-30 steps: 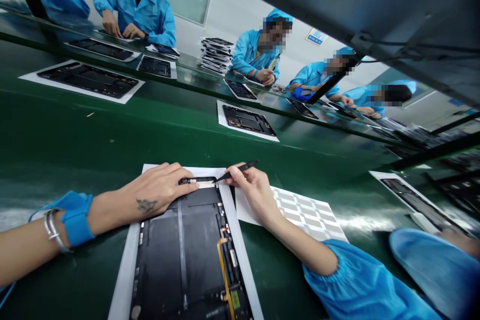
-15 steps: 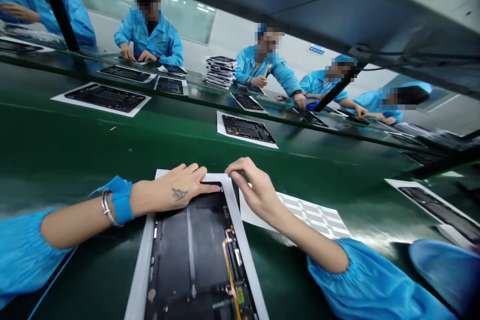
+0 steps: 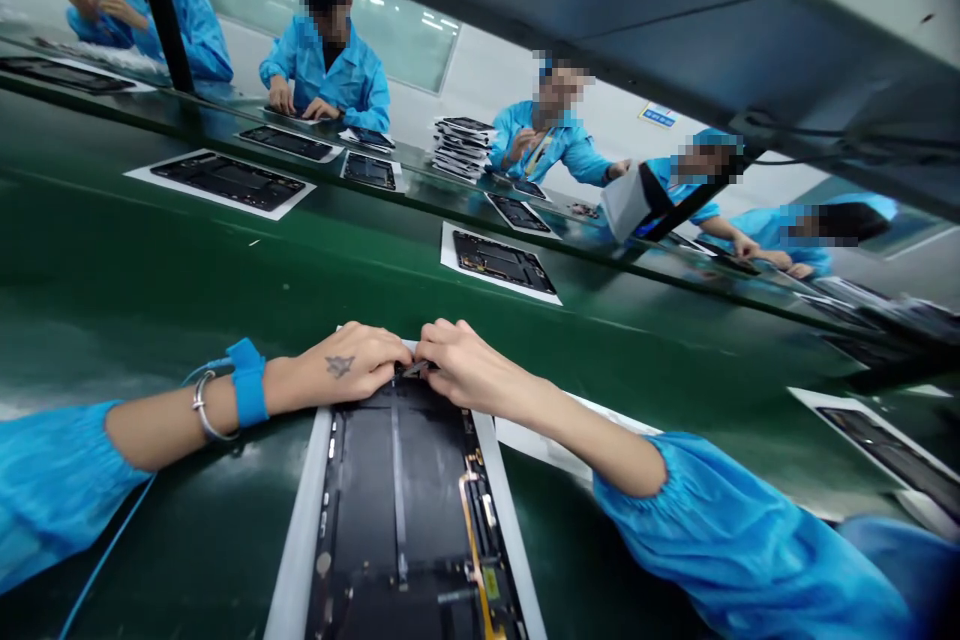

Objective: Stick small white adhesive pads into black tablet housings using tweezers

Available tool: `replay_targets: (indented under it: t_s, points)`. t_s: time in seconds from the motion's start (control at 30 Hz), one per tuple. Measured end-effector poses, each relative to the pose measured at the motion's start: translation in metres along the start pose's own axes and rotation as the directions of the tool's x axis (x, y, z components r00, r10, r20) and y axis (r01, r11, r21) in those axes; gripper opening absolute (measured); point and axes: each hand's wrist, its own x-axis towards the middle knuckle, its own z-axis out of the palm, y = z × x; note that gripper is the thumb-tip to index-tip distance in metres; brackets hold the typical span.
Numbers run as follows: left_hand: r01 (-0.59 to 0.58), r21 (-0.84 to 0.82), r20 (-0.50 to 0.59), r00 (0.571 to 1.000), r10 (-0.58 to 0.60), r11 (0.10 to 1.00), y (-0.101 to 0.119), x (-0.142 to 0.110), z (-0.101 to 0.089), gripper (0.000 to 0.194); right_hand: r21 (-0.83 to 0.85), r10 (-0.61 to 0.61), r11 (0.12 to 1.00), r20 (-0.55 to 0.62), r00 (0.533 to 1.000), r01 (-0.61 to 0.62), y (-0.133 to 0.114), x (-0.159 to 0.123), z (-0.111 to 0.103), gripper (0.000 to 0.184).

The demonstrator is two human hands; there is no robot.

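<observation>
Where the left hand (image 3: 341, 365) and the right hand (image 3: 469, 367) close in on each other, they cover almost all of the top end of a black tablet back housing (image 3: 397, 490), so its edge there cannot be made out. Both hands are curled, fingers bent downward, knuckles nearly touching. Between them a small dark sliver (image 3: 415, 369) catches the light; it is too small to name, and whether either hand grips it or only rests on it cannot be told. Half a second earlier the hands stood apart with a gap over the housing's end, and a second earlier the right hand pinched black tweezers, which do not show as such now. The housing lies lengthwise on a white paper sheet (image 3: 298, 530) on a green conveyor belt (image 3: 187, 320), its lower end cut off at the bottom of the view, with an orange flex cable (image 3: 472, 530) along its right side. The right forearm now hides the grey-patterned sheet seen before; only a white edge (image 3: 555, 442) shows. A blue wrist strap (image 3: 247, 382) and a metal bracelet (image 3: 202, 407) sit on the left wrist. Across the belt, a co-worker (image 3: 326, 50) in a blue smock bends over the work, beyond other housings (image 3: 499, 262)
</observation>
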Motion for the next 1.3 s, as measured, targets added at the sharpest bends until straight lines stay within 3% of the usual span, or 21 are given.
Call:
replay_targets:
  t_s: [0.17, 0.33, 0.4, 0.47, 0.53, 0.6, 0.67, 0.77, 0.93, 1.3]
  points:
    - [-0.03, 0.004, -0.025, 0.999, 0.03, 1.0, -0.002, -0.001, 0.001, 0.031, -0.073, -0.06, 0.995, 0.087, 0.994, 0.067, 0.005, -0.001, -0.01, 0.014]
    - [-0.087, 0.055, -0.026, 0.996, 0.088, 0.995, -0.005, -0.004, 0.006, 0.033, -0.051, 0.036, 0.998, 0.17, 0.985, -0.028, 0.021, -0.016, -0.015, 0.011]
    - [-0.095, 0.09, -0.016, 0.995, 0.097, 0.991, -0.004, -0.004, 0.006, 0.031, -0.024, 0.085, 0.996, 0.068, 0.994, -0.084, 0.026, -0.023, -0.005, 0.011]
    - [-0.101, 0.112, -0.01, 0.995, 0.102, 0.989, -0.002, -0.003, 0.005, 0.029, 0.024, 0.122, 0.993, -0.117, 0.986, -0.12, 0.027, -0.03, 0.01, 0.013]
    - [-0.107, 0.126, -0.008, 0.994, 0.109, 0.986, 0.0, -0.003, 0.005, 0.027, 0.11, 0.103, 0.991, -0.281, 0.954, -0.074, 0.025, -0.037, 0.026, 0.018]
    - [-0.118, 0.14, -0.009, 0.993, 0.12, 0.983, 0.001, -0.003, 0.005, 0.026, 0.189, 0.029, 0.981, -0.347, 0.937, 0.039, 0.022, -0.044, 0.039, 0.022]
    - [-0.128, 0.154, -0.017, 0.991, 0.132, 0.98, 0.001, -0.004, 0.005, 0.026, 0.22, -0.018, 0.97, -0.343, 0.939, 0.099, 0.021, -0.05, 0.045, 0.026]
    - [-0.137, 0.146, -0.032, 0.989, 0.143, 0.98, 0.0, -0.004, 0.007, 0.026, 0.238, 0.018, 0.969, -0.341, 0.94, 0.067, 0.025, -0.054, 0.046, 0.023]
    - [-0.123, 0.017, -0.085, 0.989, 0.124, 0.992, -0.004, -0.002, 0.009, 0.028, 0.357, 0.159, 0.934, -0.465, 0.871, 0.02, 0.025, -0.049, 0.048, 0.023]
    - [-0.1, -0.119, -0.035, 0.995, 0.097, 0.988, -0.007, -0.001, 0.004, 0.029, 0.272, 0.058, 0.961, -0.374, 0.926, 0.05, 0.019, -0.038, 0.06, 0.036]
